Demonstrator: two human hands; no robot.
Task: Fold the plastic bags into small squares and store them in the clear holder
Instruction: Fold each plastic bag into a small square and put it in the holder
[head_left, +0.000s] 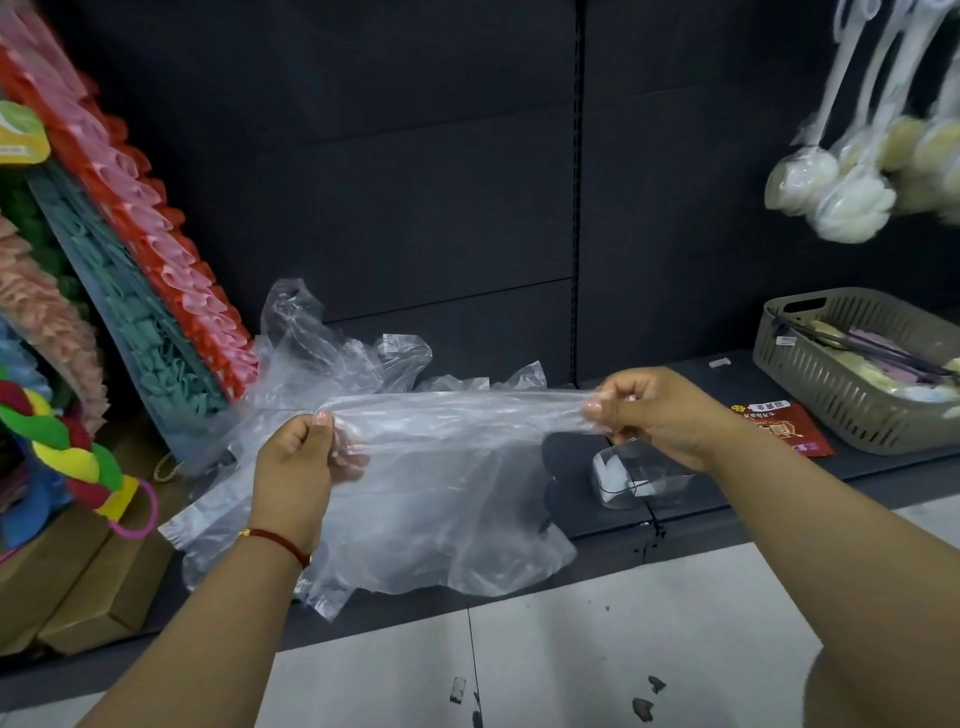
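The clear holder (641, 475) is partly hidden behind the right hand (660, 415). The bath sponges (841, 197) are blurred. The basket (852, 384) at the shelf's right end is cut off by the right edge.

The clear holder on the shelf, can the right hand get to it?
Probably yes. The clear holder sits just below the right hand with nothing between them, but that hand is pinching the plastic bag and would need to let go first.
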